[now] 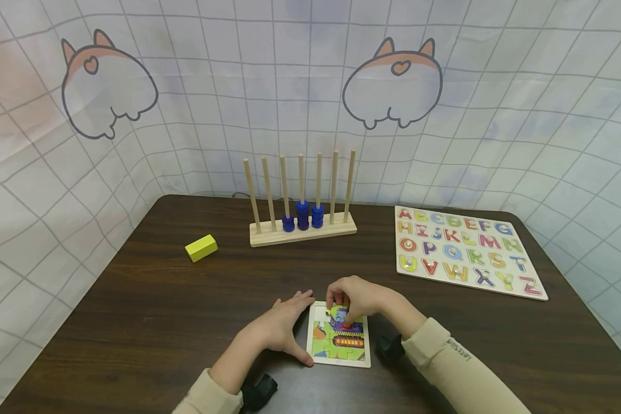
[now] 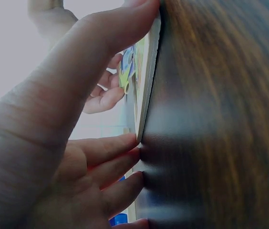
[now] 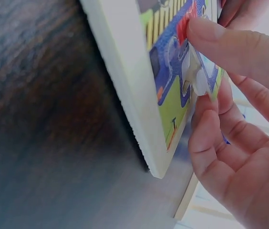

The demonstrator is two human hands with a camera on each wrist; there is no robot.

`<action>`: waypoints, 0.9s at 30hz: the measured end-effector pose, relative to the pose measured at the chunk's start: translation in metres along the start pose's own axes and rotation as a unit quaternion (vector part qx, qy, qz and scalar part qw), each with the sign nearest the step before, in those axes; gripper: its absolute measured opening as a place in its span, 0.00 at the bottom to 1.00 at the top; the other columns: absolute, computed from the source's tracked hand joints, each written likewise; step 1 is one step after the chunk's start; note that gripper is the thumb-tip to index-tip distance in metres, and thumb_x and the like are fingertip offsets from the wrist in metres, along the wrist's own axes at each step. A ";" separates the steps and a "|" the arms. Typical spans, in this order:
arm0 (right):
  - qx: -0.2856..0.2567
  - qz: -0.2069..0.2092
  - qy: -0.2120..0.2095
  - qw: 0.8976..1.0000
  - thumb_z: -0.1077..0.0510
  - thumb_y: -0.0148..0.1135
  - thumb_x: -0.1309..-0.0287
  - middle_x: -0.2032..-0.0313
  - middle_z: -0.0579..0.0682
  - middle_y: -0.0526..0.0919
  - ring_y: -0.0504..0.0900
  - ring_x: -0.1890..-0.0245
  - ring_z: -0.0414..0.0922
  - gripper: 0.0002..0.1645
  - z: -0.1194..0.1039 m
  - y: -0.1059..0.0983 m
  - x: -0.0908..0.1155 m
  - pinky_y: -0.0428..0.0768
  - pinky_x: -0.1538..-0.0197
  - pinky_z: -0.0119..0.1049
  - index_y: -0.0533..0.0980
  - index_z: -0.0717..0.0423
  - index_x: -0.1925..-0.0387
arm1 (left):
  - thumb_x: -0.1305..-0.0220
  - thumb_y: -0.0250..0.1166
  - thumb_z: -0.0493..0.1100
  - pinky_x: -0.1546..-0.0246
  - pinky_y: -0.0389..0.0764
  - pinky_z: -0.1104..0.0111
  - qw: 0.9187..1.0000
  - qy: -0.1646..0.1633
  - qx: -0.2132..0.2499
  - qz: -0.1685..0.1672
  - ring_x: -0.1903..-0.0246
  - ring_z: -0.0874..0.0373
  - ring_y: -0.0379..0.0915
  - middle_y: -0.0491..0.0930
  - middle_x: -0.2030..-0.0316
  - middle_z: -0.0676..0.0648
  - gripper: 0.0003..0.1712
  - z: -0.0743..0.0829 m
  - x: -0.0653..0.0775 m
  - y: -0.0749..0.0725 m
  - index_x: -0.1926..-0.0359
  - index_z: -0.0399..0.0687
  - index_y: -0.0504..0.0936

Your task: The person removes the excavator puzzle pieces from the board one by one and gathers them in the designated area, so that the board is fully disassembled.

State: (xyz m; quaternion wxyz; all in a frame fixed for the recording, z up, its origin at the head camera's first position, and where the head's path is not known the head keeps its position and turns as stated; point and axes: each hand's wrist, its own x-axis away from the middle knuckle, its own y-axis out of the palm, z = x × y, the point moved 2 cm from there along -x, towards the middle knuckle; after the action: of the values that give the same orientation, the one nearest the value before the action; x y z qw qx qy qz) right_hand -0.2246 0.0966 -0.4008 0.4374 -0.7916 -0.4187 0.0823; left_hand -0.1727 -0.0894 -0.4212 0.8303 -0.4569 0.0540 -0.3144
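A small jigsaw puzzle board (image 1: 341, 363) with a pale wooden rim and a colourful vehicle picture lies on the table. My left hand (image 1: 275, 326) spans its left side with fairly straight fingers, thumb at the near corner and fingertips at the far corner. Over the picture, my right hand (image 1: 361, 295) pinches a puzzle piece (image 1: 336, 314) between thumb and fingers. The right wrist view shows this piece (image 3: 216, 80) tilted, one edge raised off the pieces below. White backing shows at the board's upper left.
A wooden peg abacus (image 1: 302, 234) with blue beads on three pegs stands toward the back. A yellow block (image 1: 202, 248) lies at left. The alphabet puzzle board (image 1: 466, 280) is at right on the dark table (image 1: 150, 322). Behind hangs a grid-patterned cloth (image 1: 248, 75).
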 end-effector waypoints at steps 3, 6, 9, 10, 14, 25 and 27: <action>0.001 0.003 -0.003 1.000 0.65 0.76 0.65 0.73 0.48 0.72 0.71 0.69 0.46 0.18 0.000 0.000 0.001 0.71 0.69 0.31 0.76 0.52 0.70 | 0.69 0.77 0.61 0.39 0.46 0.43 1.000 0.000 0.000 -0.001 0.32 0.47 0.41 0.50 0.31 0.44 0.63 0.000 0.000 0.000 0.33 0.42 0.58; 0.001 0.006 -0.002 1.000 0.65 0.76 0.65 0.74 0.48 0.72 0.71 0.69 0.46 0.18 0.000 0.000 0.001 0.71 0.69 0.32 0.76 0.52 0.70 | 0.69 0.77 0.60 0.39 0.46 0.43 1.000 0.000 -0.001 -0.001 0.32 0.47 0.42 0.50 0.31 0.44 0.63 0.000 -0.001 0.001 0.33 0.42 0.58; 0.005 0.008 0.004 1.000 0.64 0.76 0.65 0.73 0.48 0.73 0.71 0.69 0.46 0.18 0.000 0.000 0.002 0.71 0.69 0.32 0.77 0.52 0.69 | 0.69 0.77 0.61 0.38 0.46 0.44 1.000 -0.004 -0.003 -0.001 0.32 0.48 0.42 0.50 0.31 0.45 0.63 0.000 -0.001 0.001 0.33 0.43 0.58; 0.005 0.008 0.005 1.000 0.64 0.76 0.65 0.73 0.48 0.73 0.71 0.69 0.46 0.18 0.000 0.000 0.002 0.71 0.68 0.32 0.77 0.52 0.69 | 0.69 0.77 0.61 0.38 0.46 0.44 1.000 -0.005 -0.002 -0.001 0.32 0.48 0.41 0.51 0.31 0.45 0.63 0.000 -0.001 0.001 0.33 0.43 0.58; 0.006 0.012 0.009 1.000 0.64 0.75 0.65 0.73 0.48 0.73 0.71 0.69 0.45 0.18 0.001 0.000 0.002 0.71 0.68 0.33 0.78 0.52 0.69 | 0.70 0.77 0.61 0.38 0.46 0.44 1.000 -0.008 0.000 -0.001 0.32 0.49 0.41 0.51 0.31 0.45 0.63 -0.001 0.000 0.001 0.33 0.43 0.58; -0.015 0.025 -0.022 0.999 0.63 0.75 0.63 0.73 0.46 0.76 0.72 0.71 0.43 0.17 0.009 -0.005 0.008 0.73 0.67 0.31 0.78 0.54 0.67 | 0.70 0.78 0.60 0.38 0.45 0.44 1.000 -0.006 -0.002 0.002 0.32 0.48 0.41 0.50 0.31 0.45 0.63 0.000 0.000 0.001 0.33 0.43 0.58; -0.021 0.028 -0.023 0.999 0.63 0.75 0.63 0.73 0.46 0.76 0.73 0.70 0.44 0.17 0.011 -0.007 0.011 0.74 0.66 0.31 0.78 0.54 0.66 | 0.70 0.78 0.60 0.38 0.45 0.43 1.000 -0.004 -0.003 0.004 0.32 0.48 0.41 0.50 0.31 0.45 0.63 0.000 0.000 0.001 0.33 0.43 0.58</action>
State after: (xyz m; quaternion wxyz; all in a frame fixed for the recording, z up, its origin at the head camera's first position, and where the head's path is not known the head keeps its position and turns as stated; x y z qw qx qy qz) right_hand -0.2269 0.1131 -0.3995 0.4082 -0.8102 -0.4077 0.1036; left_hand -0.1722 -0.0890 -0.4223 0.8304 -0.4605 0.0529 -0.3092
